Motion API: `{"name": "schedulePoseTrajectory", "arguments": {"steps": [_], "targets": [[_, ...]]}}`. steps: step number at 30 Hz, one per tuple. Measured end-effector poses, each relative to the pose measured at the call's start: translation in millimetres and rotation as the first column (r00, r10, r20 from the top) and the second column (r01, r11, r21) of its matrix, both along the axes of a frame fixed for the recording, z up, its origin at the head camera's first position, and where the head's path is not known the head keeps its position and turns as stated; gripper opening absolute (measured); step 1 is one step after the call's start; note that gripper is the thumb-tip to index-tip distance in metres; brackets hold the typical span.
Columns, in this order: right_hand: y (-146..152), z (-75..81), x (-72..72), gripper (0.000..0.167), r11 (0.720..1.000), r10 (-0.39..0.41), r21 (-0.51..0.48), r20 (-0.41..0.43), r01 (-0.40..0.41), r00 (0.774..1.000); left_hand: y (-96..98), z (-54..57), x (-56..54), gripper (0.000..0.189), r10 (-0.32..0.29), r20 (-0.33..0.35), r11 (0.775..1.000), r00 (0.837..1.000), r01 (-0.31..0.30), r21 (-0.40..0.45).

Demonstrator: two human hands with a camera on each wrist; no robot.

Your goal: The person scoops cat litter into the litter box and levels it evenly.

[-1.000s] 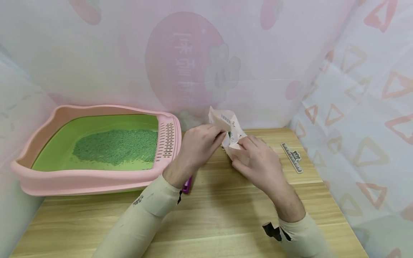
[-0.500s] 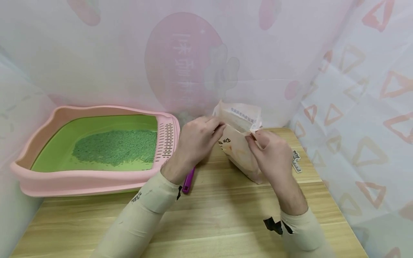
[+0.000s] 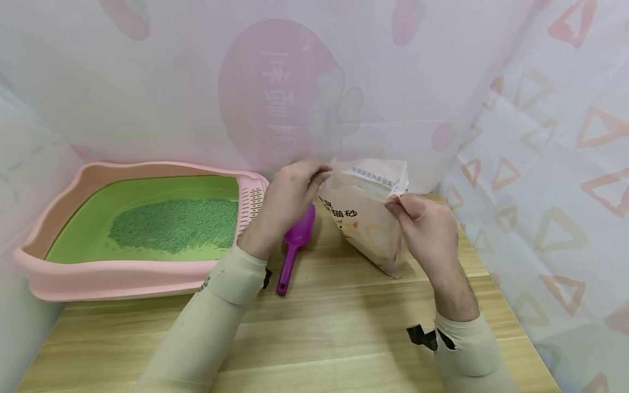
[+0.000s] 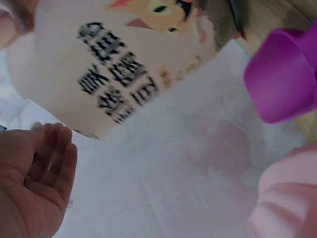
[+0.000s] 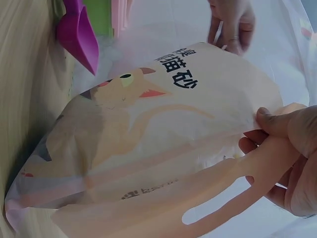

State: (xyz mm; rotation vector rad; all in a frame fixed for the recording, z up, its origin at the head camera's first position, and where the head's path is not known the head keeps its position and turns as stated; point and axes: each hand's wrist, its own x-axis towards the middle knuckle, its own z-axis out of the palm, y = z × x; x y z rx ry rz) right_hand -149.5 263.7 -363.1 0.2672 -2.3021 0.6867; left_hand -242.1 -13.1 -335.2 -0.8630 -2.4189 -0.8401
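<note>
An opened bag of cat litter (image 3: 363, 218), printed with a cartoon cat and black characters, leans upright on the wooden table with its mouth spread. My right hand (image 3: 428, 226) pinches the right edge of the mouth between thumb and fingers, near a cut-out handle strip (image 5: 218, 198). At the left corner of the mouth is my left hand (image 3: 290, 191). In the left wrist view its loosely bent fingers (image 4: 54, 158) show just off the bag's edge, with nothing seen between them. The bag's contents are hidden from the head view.
A pink litter tray (image 3: 132, 275) with a green inside holds green pellets at the left. Between tray and bag lies a purple scoop (image 3: 297, 234) on the wooden table (image 3: 314, 338). Printed cloth walls (image 3: 417, 71) stand behind and to the right.
The bag's mouth has been pulled wide and its printed front now faces forward. My right hand has moved right with the edge; my left hand has shifted up and left, uncovering the scoop.
</note>
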Motion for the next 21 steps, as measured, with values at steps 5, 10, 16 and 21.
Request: {"name": "schedulePoseTrajectory", "arguments": {"steps": [5,10,16,21], "targets": [[2.2,-0.1,-0.2,0.045,1.000,0.012,-0.012,0.011,-0.012,1.000,-0.4,-5.0,-29.4,0.028,0.055,0.116,0.998,0.992,-0.054,-0.015],[2.9,-0.1,-0.6,0.041,0.999,0.035,0.002,0.000,-0.035,0.999,6.2,-4.3,-51.9,0.037,0.038,0.203,0.997,0.978,-0.023,-0.074],[3.5,1.5,0.8,0.060,0.999,0.042,0.028,-0.001,-0.042,0.999,13.5,2.6,-71.1,0.046,0.004,0.290,0.977,0.957,0.058,-0.204],[5.0,2.0,0.7,0.056,0.999,0.051,0.013,0.009,-0.051,0.999,13.0,5.5,-80.0,0.040,-0.019,0.280,0.966,0.960,0.090,-0.244]]}}
